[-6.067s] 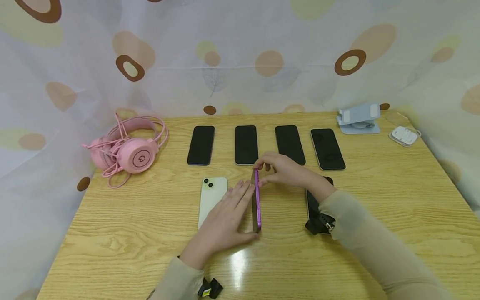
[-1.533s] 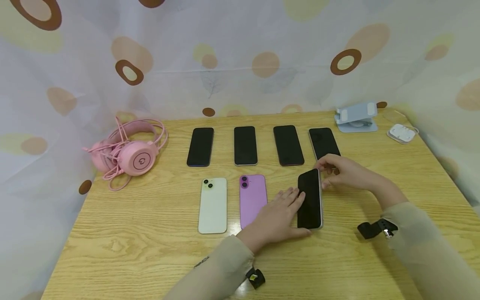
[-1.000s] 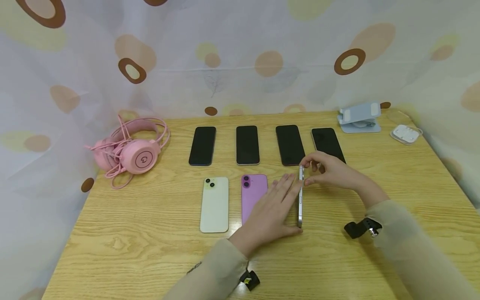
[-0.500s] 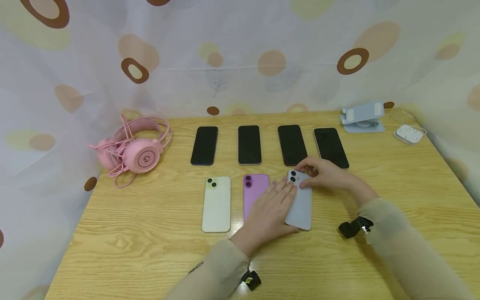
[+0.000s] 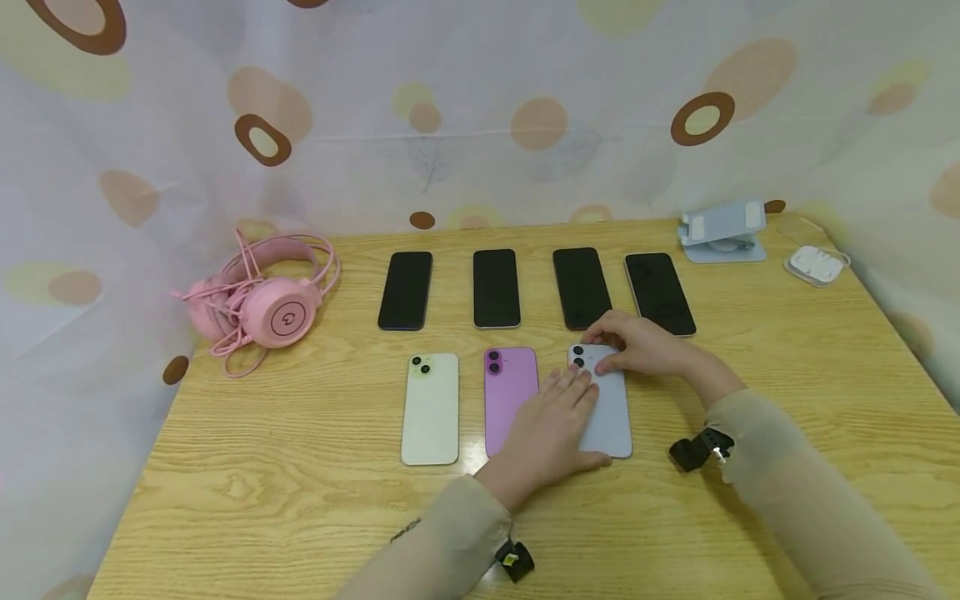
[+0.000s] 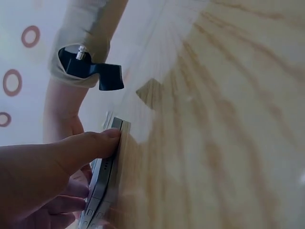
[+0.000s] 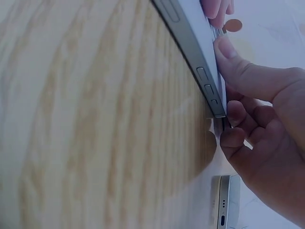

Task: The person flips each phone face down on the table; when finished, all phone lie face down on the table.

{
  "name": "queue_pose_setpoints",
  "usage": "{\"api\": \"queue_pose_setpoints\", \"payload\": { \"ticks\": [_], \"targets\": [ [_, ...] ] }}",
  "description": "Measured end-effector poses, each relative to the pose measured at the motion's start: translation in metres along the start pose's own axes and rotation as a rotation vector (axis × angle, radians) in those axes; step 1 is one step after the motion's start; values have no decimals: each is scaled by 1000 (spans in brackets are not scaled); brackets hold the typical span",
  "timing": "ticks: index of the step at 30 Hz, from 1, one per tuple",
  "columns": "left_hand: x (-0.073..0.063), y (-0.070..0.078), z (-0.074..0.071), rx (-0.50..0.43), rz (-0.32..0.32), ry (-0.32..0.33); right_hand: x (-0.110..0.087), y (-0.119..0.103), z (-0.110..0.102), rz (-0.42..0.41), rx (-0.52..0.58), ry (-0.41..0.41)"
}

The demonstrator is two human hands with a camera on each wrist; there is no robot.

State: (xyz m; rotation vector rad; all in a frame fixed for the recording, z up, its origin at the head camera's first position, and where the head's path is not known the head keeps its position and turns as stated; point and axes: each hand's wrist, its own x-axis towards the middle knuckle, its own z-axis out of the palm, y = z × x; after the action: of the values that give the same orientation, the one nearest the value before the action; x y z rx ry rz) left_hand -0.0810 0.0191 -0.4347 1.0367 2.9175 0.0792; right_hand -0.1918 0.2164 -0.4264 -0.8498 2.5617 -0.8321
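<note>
A pale blue phone (image 5: 611, 414) is back up in the front row, its two camera lenses at the upper left. My right hand (image 5: 651, 347) pinches its top end, thumb on the back and fingers at the top edge. My left hand (image 5: 546, 427) reaches across from the left with fairly straight fingers on the phone's left part and the thumb at its bottom edge. In the left wrist view the thumb touches the bottom end of the phone (image 6: 101, 183). Whether the phone lies fully flush on the table cannot be told.
A purple phone (image 5: 510, 392) and a pale green phone (image 5: 431, 417) lie back up to the left. Behind, several phones (image 5: 497, 287) lie screen up in a row. Pink headphones (image 5: 273, 308) sit left; a blue-grey folding stand (image 5: 722, 233) and white earphones (image 5: 816, 265) are back right.
Both hands turned over first the purple phone, then the pale blue one. The blue phone went from screen side through standing on edge to back up, shifting slightly right at the end.
</note>
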Motion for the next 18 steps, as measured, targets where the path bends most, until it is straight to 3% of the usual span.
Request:
{"api": "queue_pose_setpoints", "payload": {
  "ticks": [3, 6, 8, 13, 18],
  "targets": [
    [0, -3, -1, -15, 11, -10, 0, -1, -1, 5, -16, 1],
    [-2, -19, -9, -98, 1, 10, 2, -4, -1, 6, -39, -2],
    [-5, -41, -19, -190, -46, 46, 4, -7, -1, 7, -52, -4],
    [-24, -114, -41, -449, -277, 177, 7, -12, -3, 27, -70, -34],
    [-44, -178, -36, -556, -423, 307, 8, -15, -7, 26, -90, -86]
  ]
}}
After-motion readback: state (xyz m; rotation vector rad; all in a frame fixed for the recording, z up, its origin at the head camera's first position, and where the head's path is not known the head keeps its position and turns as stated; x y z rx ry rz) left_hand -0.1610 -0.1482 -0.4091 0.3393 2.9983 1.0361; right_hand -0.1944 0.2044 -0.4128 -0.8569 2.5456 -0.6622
